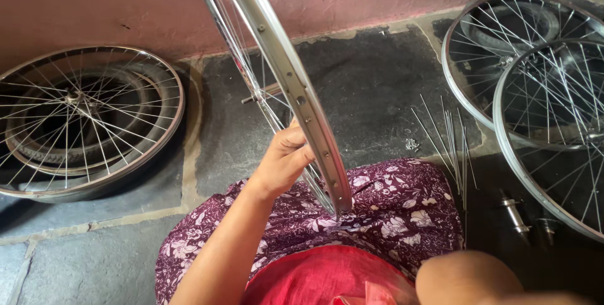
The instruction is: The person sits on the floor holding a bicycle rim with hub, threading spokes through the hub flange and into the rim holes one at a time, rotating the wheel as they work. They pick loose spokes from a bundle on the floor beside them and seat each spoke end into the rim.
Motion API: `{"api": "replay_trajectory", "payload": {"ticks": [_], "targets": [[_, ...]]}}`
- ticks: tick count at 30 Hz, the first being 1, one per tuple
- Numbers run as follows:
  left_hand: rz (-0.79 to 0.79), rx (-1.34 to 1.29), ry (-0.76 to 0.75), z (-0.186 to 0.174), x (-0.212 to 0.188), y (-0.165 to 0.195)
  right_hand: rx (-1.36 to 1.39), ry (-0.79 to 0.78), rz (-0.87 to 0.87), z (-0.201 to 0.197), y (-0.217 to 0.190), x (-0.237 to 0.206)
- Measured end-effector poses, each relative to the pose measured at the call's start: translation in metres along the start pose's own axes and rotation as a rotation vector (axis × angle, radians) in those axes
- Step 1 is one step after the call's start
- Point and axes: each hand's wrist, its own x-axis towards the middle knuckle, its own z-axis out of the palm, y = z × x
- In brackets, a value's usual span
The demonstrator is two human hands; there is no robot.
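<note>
The left hand (284, 161) has its grip closed around the bicycle rim (292, 88), which stands upright on the floral-clothed lap (390, 207) (spokes already in). The right hand's grip cannot be told. Loose spokes (453, 141) lie on the floor, right.

The upright wheel rim (290, 88) was cut off by the top edge; its hub wasn't seen. Left hand (283, 160): fingertips were hidden behind the rim. Right hand: only a blurred forearm (469, 276) was shown at bottom edge. The two stacked wheels (547, 91) were clipped at right. Small nipples (412, 145) were too tiny to be told apart.
</note>
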Motion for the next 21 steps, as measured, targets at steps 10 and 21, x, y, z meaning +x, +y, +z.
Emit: {"api": "replay_trajectory", "payload": {"ticks": [10,21], "targets": [[0.018,0.281,-0.024,0.002,0.003,0.013,0.132,0.355,0.110,-0.024,-0.007,0.016],[-0.060,-0.205,0.047,0.000,-0.002,-0.001,0.022,0.466,0.262,-0.069,0.014,0.008]]}}
